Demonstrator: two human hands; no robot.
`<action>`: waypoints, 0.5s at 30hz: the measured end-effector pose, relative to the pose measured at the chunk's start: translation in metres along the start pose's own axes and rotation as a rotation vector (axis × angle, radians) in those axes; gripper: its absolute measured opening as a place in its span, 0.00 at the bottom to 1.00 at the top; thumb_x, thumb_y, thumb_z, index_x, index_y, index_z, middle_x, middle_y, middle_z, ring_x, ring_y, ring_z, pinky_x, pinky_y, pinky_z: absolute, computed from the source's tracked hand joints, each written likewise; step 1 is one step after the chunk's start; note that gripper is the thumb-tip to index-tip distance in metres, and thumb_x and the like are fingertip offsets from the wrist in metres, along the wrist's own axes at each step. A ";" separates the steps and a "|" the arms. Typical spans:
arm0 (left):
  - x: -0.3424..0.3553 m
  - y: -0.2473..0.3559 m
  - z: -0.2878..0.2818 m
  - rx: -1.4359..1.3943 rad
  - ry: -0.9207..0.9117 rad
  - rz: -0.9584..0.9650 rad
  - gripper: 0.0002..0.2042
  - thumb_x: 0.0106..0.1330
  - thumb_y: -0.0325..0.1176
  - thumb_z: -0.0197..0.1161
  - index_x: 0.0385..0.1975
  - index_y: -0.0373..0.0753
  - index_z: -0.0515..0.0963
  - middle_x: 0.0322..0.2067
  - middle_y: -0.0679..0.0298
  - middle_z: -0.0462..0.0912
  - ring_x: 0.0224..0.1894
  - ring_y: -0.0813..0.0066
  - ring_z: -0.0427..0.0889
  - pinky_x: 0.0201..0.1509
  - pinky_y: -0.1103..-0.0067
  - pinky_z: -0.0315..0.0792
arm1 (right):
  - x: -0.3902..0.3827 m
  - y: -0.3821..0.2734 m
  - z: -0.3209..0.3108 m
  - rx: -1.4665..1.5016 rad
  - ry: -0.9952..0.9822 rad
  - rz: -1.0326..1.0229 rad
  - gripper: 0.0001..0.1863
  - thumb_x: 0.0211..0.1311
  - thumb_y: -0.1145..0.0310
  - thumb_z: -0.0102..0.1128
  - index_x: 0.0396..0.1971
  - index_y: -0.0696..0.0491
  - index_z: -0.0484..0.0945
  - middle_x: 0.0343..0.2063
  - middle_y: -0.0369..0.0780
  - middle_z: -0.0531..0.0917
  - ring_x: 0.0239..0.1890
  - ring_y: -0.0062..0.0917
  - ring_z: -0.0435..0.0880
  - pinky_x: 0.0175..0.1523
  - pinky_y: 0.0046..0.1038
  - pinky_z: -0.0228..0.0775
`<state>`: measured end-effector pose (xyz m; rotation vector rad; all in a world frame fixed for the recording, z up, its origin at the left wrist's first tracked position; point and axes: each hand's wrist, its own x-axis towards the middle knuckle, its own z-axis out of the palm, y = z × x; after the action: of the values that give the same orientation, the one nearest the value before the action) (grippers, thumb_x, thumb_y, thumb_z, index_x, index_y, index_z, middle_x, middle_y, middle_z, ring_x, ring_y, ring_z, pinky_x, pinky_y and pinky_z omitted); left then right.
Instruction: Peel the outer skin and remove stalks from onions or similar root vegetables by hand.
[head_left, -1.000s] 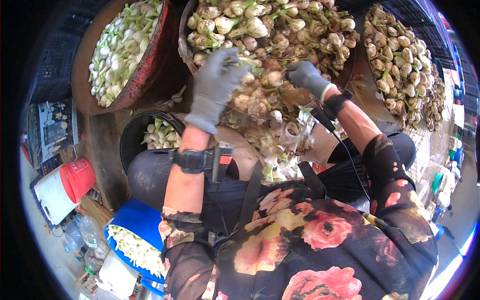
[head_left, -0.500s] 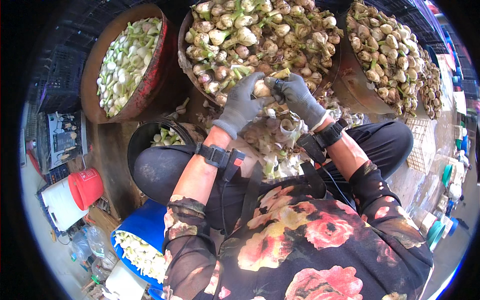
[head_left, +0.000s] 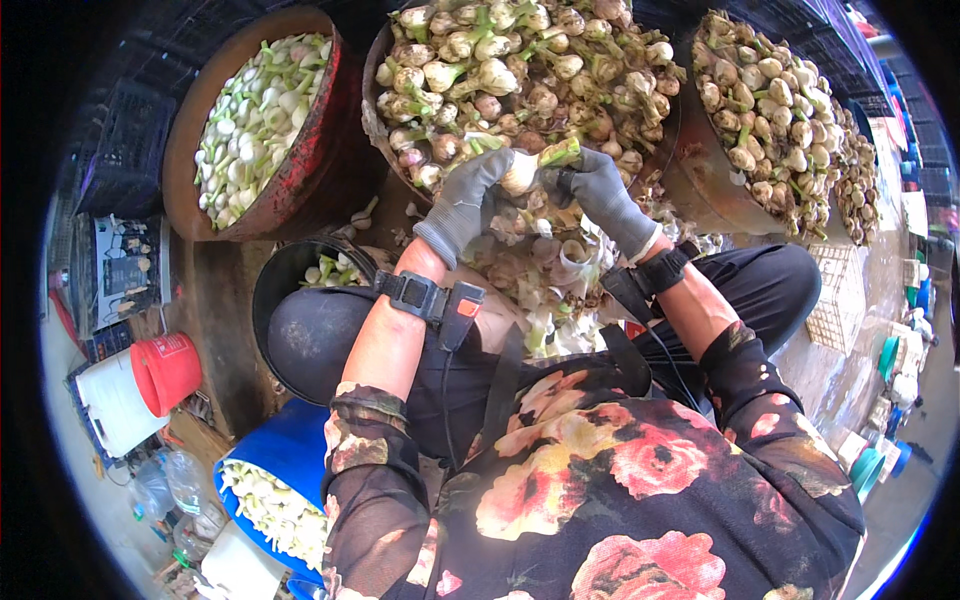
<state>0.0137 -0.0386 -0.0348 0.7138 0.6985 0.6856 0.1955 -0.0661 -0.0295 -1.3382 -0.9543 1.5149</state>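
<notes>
A pale garlic bulb point(head_left: 519, 174) with a short green stem point(head_left: 560, 152) is held up in front of the middle tub. My left hand point(head_left: 464, 204), in a grey glove, is closed around the bulb's left side. My right hand point(head_left: 610, 203), gloved the same way, has its fingers curled in at the neck of the bulb, just under the stem. Something dark shows at those fingers, but I cannot make out what it is. Loose papery garlic skins point(head_left: 560, 265) lie in a heap below my hands, between my legs.
Beyond my hands stands a wide tub of unpeeled garlic point(head_left: 540, 95). A rusty red tub point(head_left: 325, 135) at left holds peeled white garlic; another garlic heap point(head_left: 775, 110) is at right. A black bucket point(head_left: 275, 335), blue barrel point(head_left: 290, 435), red bucket point(head_left: 167, 370) and white crate point(head_left: 840, 295) stand around me.
My left hand has shifted a little left and now covers less of the bulb. More of the bulb and its green stem shows between my hands.
</notes>
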 end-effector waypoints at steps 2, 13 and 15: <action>0.002 -0.004 0.001 0.228 0.056 0.135 0.22 0.58 0.47 0.59 0.45 0.35 0.72 0.34 0.68 0.77 0.37 0.84 0.73 0.41 0.88 0.69 | 0.000 -0.001 0.002 0.059 -0.036 0.050 0.07 0.57 0.70 0.56 0.28 0.58 0.76 0.18 0.33 0.76 0.16 0.15 0.72 0.20 0.17 0.64; 0.010 -0.013 -0.002 0.448 0.105 0.303 0.19 0.55 0.41 0.64 0.40 0.35 0.73 0.34 0.64 0.77 0.36 0.82 0.75 0.40 0.84 0.71 | 0.002 -0.004 0.000 0.086 -0.035 0.094 0.05 0.56 0.72 0.55 0.29 0.59 0.76 0.19 0.34 0.77 0.17 0.15 0.73 0.20 0.18 0.64; 0.010 -0.014 -0.005 0.063 0.078 0.076 0.19 0.57 0.45 0.61 0.40 0.35 0.73 0.33 0.65 0.78 0.35 0.81 0.75 0.38 0.83 0.72 | 0.005 0.001 -0.007 0.019 -0.085 0.117 0.04 0.54 0.77 0.53 0.29 0.59 0.76 0.21 0.38 0.79 0.18 0.19 0.75 0.22 0.20 0.67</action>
<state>0.0206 -0.0376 -0.0516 0.7781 0.7704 0.7674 0.2019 -0.0622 -0.0329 -1.3449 -0.9265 1.6770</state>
